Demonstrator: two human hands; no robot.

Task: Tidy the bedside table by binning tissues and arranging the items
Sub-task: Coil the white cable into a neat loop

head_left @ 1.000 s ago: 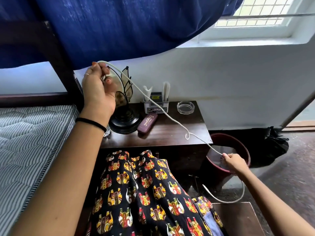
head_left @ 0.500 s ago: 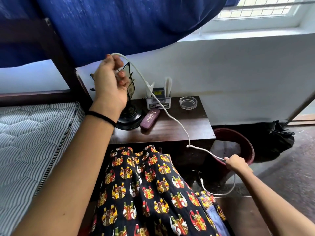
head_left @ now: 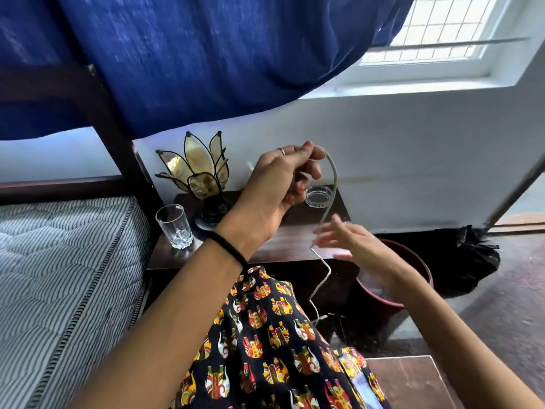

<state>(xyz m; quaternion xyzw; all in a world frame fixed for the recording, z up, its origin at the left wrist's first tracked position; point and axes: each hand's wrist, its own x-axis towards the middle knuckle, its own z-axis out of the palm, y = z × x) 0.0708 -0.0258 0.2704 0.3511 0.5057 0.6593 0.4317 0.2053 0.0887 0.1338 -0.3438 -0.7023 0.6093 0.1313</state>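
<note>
The tidying looks partly done, to judge by how things lie. The left hand (head_left: 277, 184) is raised above the table (head_left: 283, 246), its grip closed round the upper end of a white cable (head_left: 331, 184), which arches over the fingers and drops in a loose line past the table's front edge toward the floor. The right hand (head_left: 351, 243) is just below, fingers spread and blurred, beside the hanging cable — whether it touches the cable I cannot tell, but its grip is open and holds nothing firmly.

On the table itself no loose tissues show, so that part seems finished, though the hands hide some of the surface. A lotus-shaped lamp (head_left: 197, 169) stands at the back left, a clear drinking glass (head_left: 174, 225) near the left front corner, and a glass ashtray (head_left: 318, 196) at the back right, partly behind the left hand. A dark red bin (head_left: 413, 261) sits on the floor just right of the table.

What is left, as I judge it — gathering the cable into a neat coil, setting it down somewhere sensible, and perhaps straightening the glass, which stands apart from the other things near the bed (head_left: 59, 261).
</note>
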